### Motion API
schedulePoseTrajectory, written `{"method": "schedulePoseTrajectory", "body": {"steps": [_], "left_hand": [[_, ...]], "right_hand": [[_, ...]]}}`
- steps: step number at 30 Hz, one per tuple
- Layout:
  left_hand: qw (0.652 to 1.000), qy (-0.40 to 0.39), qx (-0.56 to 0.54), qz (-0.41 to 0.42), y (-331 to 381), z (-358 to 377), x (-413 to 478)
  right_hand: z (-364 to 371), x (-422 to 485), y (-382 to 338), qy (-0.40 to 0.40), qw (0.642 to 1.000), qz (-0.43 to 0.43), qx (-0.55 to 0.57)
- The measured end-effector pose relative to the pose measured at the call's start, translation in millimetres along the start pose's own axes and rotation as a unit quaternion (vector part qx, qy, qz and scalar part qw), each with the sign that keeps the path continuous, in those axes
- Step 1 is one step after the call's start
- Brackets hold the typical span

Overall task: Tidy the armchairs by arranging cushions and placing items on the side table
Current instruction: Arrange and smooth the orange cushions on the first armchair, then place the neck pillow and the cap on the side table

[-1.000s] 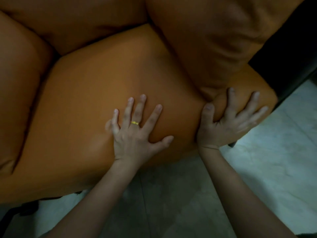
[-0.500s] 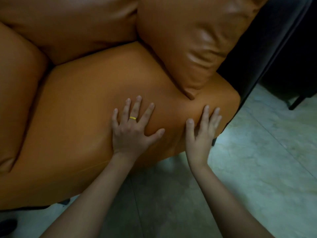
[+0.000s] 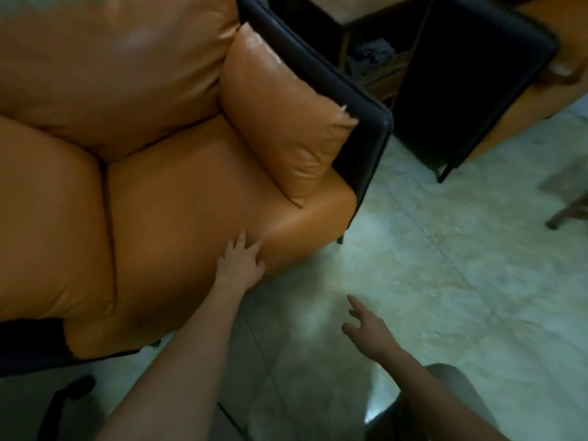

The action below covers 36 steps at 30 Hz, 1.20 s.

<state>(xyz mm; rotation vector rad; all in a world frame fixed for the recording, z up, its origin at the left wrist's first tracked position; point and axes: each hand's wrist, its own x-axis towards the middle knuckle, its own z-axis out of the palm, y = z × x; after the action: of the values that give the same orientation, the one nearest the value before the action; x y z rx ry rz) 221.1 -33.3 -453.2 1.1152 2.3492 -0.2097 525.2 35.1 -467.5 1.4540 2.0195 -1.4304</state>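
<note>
On 1 armchair [image 3: 366, 109] — 4 orange cushions [image 3: 191, 202], left hand [image 3: 241, 265] touching 1

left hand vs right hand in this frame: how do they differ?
The left hand rests on the front edge of the orange seat cushion; the right hand touches nothing. The left hand is over that cushion; the right hand hangs over the tiled floor. Shared: both have loose, uncurled fingers and hold nothing.

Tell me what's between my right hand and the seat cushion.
Only bare floor separates the right hand from the seat cushion, seen in the head view.
</note>
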Motion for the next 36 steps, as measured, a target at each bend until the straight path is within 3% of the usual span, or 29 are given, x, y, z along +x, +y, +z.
{"method": "schedulePoseTrajectory", "body": {"steps": [3, 10, 20, 29, 36], "left_hand": [[0.988, -0.140, -0.057, 0.038, 26.8, -31.4, -45.6], [0.959, -0.251, -0.031, 0.129, 135.6, -124.5, -174.2], [0.959, -0.229, -0.114, 0.125, 224.6, -242.1, -282.4], [0.958, -0.242, -0.122, 0.091, 217.5, -252.6, -258.5], [0.946, -0.262, -0.159, 0.107, 290.6, -277.1, -179.1]], "right_hand": [[-33.0, -73.8, -0.3, -0.003, 0.998, 0.045, 0.052], [-139.1, -226.1, -25.1, 0.061, 0.976, 0.106, 0.182], [-260.6, -356.1, -21.2, 0.108, 0.955, 0.125, 0.245], [-298.4, -349.4, -23.0, 0.099, 0.947, 0.156, 0.262], [-358.7, -311.8, -32.8, 0.080, 0.954, 0.172, 0.232]]}}
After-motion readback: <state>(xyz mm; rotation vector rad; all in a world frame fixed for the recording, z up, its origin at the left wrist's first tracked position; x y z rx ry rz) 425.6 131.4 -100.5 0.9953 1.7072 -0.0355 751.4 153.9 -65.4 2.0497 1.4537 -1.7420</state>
